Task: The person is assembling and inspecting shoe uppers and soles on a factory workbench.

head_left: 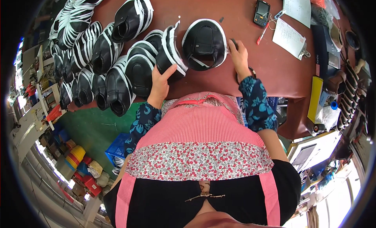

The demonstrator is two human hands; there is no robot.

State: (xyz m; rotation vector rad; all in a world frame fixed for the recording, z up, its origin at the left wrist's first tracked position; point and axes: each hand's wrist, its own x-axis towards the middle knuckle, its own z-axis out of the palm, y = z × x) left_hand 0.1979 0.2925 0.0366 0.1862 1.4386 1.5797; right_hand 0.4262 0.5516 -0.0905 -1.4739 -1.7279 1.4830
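Note:
My left hand (159, 84) is closed on the lower edge of a few black shoe uppers (169, 51) with white edging, tilted on their side. Just right of them, a single black shoe upper (201, 38) with a white rim lies flat on the brown-red table (270, 77). My right hand (238, 55) is beside that upper's right edge, its fingers bent around a small dark thing whose kind I cannot make out. A dark curved piece also shows by my right wrist, partly hidden. More black uppers (140, 71) stand nested against the left-hand bundle.
Rows of stacked uppers (88, 42) cover the table's left side. At the back right are a handheld keypad device (261, 12), a red-and-white pen (262, 36) and a clipboard with papers (290, 38). Boxes and a yellow panel (315, 98) stand along the right edge.

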